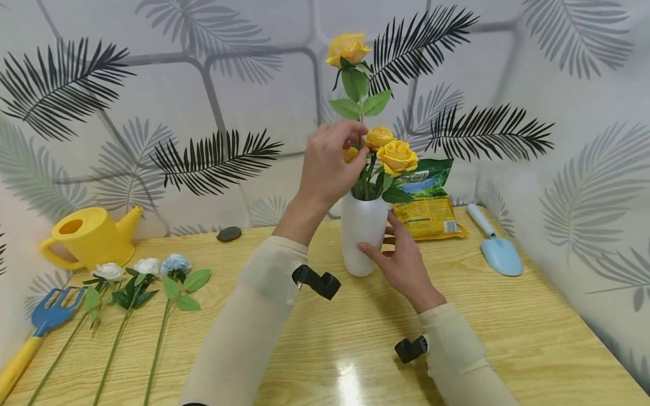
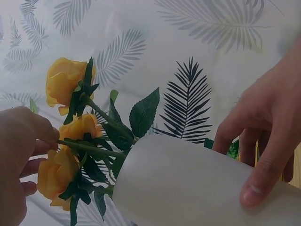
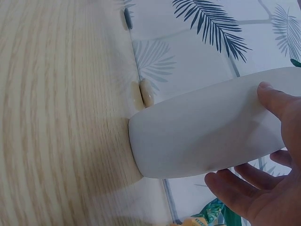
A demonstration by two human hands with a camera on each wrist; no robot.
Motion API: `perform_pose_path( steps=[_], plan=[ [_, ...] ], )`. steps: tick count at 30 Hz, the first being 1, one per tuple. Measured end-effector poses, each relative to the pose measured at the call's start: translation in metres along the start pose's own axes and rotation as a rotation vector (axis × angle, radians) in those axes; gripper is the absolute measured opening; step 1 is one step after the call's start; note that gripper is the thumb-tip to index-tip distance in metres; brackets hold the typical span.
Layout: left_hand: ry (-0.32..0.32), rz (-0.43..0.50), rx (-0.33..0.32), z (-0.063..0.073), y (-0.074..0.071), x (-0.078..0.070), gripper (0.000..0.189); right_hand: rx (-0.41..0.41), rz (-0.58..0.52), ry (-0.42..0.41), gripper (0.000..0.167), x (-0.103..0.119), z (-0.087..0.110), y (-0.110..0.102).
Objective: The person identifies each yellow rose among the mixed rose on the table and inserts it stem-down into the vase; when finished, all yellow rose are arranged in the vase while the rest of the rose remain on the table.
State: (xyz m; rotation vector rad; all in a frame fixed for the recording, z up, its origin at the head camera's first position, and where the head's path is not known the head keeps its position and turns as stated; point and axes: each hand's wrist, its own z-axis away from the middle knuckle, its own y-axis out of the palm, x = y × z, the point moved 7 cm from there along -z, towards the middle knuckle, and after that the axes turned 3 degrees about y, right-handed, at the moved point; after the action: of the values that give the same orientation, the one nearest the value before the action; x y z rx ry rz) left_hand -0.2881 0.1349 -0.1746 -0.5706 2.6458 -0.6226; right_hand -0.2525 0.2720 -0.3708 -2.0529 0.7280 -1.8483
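A white vase (image 1: 363, 237) stands upright on the table with several yellow roses (image 1: 397, 158) in its mouth. One tall yellow rose (image 1: 348, 49) rises well above the others. My left hand (image 1: 330, 160) pinches its green stem (image 2: 89, 148) between thumb and fingers, just over the other blooms. Lower down, my right hand (image 1: 404, 262) holds the vase from its right side. Its thumb (image 3: 275, 100) lies on the near face, and the fingers reach round behind. The stem's lower end is hidden inside the vase.
At left lie two white roses (image 1: 109, 272), a pale blue rose (image 1: 175, 264) and a blue hand fork (image 1: 53, 313), before a yellow watering can (image 1: 96, 242). A dark stone (image 1: 229, 234) sits at the back edge. Behind the vase is a packet (image 1: 429, 211); a blue trowel (image 1: 500, 254) lies right.
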Motion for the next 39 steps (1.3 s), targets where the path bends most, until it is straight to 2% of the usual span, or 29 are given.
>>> perform_pose_path(
  steps=[6,10,22,32,39],
  plan=[
    [0.038,-0.024,0.017,0.005,0.001,0.003,0.021,0.003,0.009,0.017,0.091,-0.001,0.000,0.001],
    [0.023,-0.052,0.012,0.008,0.002,0.004,0.022,0.005,0.009,0.022,0.092,-0.002,0.000,0.001],
    [0.042,-0.120,-0.098,0.013,0.003,0.001,0.018,0.007,-0.002,0.016,0.091,-0.002,0.000,0.001],
    [0.032,-0.158,-0.158,0.018,0.001,0.000,0.023,-0.003,-0.006,0.008,0.090,0.000,0.000,0.001],
    [0.022,-0.149,-0.168,0.022,0.002,0.001,0.022,-0.002,-0.004,0.007,0.090,0.000,0.000,0.001]
  ],
)
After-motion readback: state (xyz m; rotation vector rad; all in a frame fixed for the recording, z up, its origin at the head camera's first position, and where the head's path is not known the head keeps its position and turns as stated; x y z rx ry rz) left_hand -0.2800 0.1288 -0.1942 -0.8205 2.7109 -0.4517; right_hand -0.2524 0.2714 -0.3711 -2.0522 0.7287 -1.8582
